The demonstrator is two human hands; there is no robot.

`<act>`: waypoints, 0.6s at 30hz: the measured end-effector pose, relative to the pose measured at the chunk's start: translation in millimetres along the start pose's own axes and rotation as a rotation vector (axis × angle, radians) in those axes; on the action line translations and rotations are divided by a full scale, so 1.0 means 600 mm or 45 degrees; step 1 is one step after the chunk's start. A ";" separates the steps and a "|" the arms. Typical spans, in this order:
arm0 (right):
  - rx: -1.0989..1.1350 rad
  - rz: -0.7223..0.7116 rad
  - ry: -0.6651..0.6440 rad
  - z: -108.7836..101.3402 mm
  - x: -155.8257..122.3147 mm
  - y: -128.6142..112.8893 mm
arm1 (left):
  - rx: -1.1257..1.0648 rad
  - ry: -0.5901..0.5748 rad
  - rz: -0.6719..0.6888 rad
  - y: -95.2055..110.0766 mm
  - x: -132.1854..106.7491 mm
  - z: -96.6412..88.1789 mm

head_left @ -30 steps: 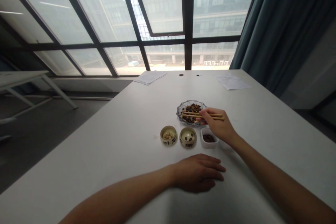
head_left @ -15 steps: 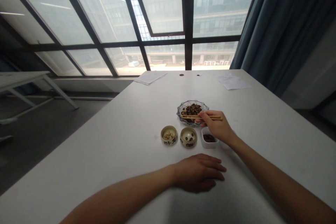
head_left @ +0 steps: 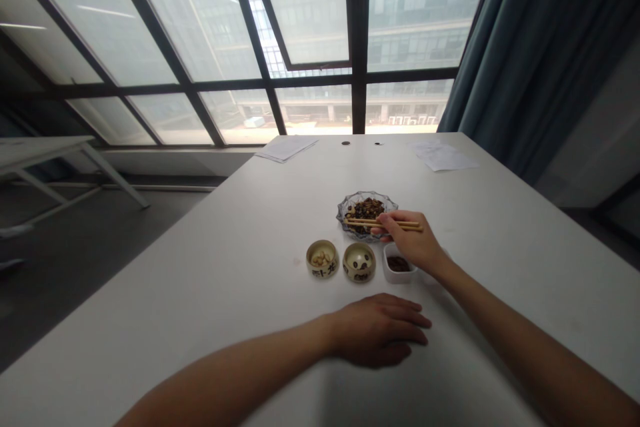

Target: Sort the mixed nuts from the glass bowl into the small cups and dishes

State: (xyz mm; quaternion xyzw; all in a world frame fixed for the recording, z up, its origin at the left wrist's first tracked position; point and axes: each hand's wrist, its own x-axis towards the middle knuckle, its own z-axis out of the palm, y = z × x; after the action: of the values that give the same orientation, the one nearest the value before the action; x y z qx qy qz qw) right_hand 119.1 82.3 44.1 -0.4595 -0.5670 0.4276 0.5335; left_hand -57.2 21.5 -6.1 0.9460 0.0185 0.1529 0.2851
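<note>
My right hand (head_left: 411,238) is closed round a pair of wooden chopsticks (head_left: 367,222), whose tips reach over the left part of a scalloped glass dish (head_left: 341,228). A dark and pale mix of small dry pieces (head_left: 367,209) fills that dish. Whether the tips pinch a piece is too small to tell. My left hand (head_left: 383,330) lies flat on the table with fingers stretched, holding nothing. Between the hands stand a small bowl (head_left: 323,273) with pale nut-like pieces, a second bowl (head_left: 359,276) with a few dark seed-like pieces, and a white square tub (head_left: 399,277) with dark brown bits, partly covered by my right hand.
The white table (head_left: 240,267) runs toward the window. Paper sheets (head_left: 286,148) lie at its far left and more paper (head_left: 445,156) at its far right. A blue curtain (head_left: 520,67) hangs at the right. Another table (head_left: 45,153) stands off to the left.
My right hand and the chopsticks have shifted very slightly at the glass dish. My left hand and the bowls stay where they were.
</note>
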 end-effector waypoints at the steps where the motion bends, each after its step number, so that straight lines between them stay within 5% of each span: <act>1: 0.002 0.004 -0.007 0.000 0.000 0.000 | 0.001 0.002 0.000 0.000 0.000 0.000; 11: 0.016 0.005 0.058 0.005 0.001 0.003 | 0.004 -0.010 -0.014 0.000 -0.001 -0.001; 18: 0.103 -0.028 0.210 -0.015 -0.007 -0.075 | -0.003 -0.015 -0.016 0.002 0.001 -0.002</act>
State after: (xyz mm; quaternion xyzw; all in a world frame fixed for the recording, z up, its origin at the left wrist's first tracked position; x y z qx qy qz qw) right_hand 125.4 68.6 87.5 -0.4651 -0.5084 0.4051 0.6009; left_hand -56.8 21.3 -4.7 0.9465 0.0228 0.1457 0.2871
